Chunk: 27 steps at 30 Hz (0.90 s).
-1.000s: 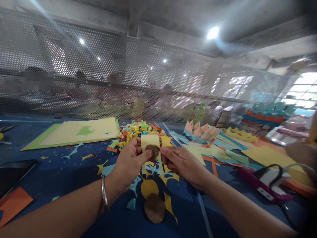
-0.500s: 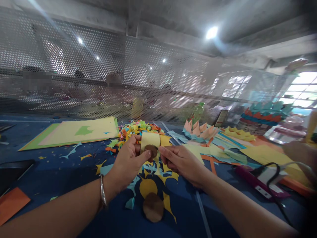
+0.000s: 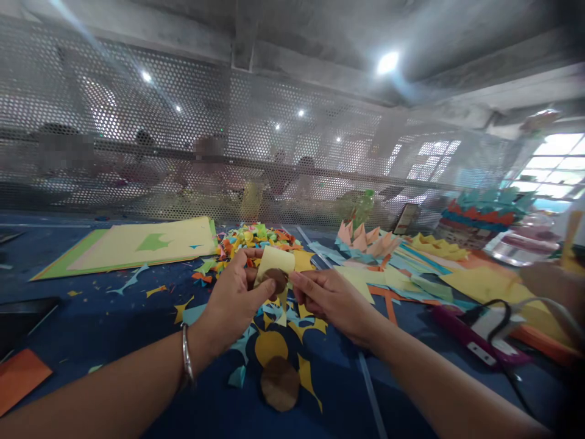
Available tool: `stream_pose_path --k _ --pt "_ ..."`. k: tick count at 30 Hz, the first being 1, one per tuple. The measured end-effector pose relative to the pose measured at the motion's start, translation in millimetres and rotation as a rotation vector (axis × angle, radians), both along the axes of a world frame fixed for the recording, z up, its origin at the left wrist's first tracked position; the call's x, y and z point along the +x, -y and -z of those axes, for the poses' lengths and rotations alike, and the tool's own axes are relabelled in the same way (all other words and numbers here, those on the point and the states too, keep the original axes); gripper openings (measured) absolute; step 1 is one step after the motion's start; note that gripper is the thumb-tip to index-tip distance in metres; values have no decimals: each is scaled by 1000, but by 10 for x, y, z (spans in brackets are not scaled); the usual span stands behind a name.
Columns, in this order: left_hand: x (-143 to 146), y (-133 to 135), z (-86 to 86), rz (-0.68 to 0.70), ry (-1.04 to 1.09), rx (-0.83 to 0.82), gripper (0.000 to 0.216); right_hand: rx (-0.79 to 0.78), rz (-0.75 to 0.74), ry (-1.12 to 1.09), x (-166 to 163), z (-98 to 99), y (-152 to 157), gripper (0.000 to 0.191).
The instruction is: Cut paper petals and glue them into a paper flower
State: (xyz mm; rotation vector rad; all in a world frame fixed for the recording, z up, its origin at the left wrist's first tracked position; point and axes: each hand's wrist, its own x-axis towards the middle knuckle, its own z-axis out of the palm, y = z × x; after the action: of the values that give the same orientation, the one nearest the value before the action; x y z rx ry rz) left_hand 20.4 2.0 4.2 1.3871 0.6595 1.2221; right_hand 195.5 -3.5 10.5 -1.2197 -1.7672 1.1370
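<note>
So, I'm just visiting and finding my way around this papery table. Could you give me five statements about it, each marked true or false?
1. The left hand holds a pale yellow paper and a small brown piece. True.
2. The silver bracelet is on the right wrist. False: it is on the left one.
3. A brown disc lies on the blue table, nearer the person than the yellow disc. True.
4. The stack of paper sheets is to the right of the peach pointed paper. False: it is to the left.
5. A purple block lies to the right of the right hand. True.
</note>
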Motion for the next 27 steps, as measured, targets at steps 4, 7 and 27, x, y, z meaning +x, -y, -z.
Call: stream_pose_path --k 4,7,27 --pt "-10 5 -4 -5 -40 8 40 -4 -3 -2 -10 -7 -3 44" --pt "-19 0 0 -19 -67 17 41 -1 2 0 -12 -9 -11 45" --pt "-30 -34 29 -140 -168 11 44 255 36 71 -71 -32 1 22"
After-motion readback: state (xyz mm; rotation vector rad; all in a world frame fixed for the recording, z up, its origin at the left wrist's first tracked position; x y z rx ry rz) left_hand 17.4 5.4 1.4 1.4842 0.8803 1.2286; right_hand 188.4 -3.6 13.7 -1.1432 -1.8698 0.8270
